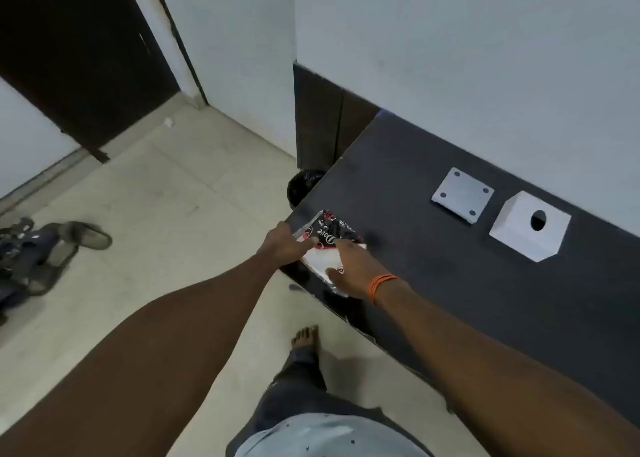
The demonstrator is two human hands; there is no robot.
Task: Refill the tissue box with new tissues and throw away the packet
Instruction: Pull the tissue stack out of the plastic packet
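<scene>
A black, pink and white tissue packet (327, 236) lies at the near left corner of the dark table (485, 283). My left hand (285, 243) grips its left end and my right hand (356, 269) holds its near side, white tissues showing between them. The white tissue box (519, 229), a cube with a round hole in its face, stands farther right on the table. Its flat white base plate (462, 197) with corner holes lies beside it, to the left.
A bin lined with a black bag (304, 186) stands on the floor behind the table's left edge. Sandals and a dark bag (41, 248) lie on the tiled floor at left. A dark door (79, 58) is at the far left, and my bare foot (304, 337) is below the table edge.
</scene>
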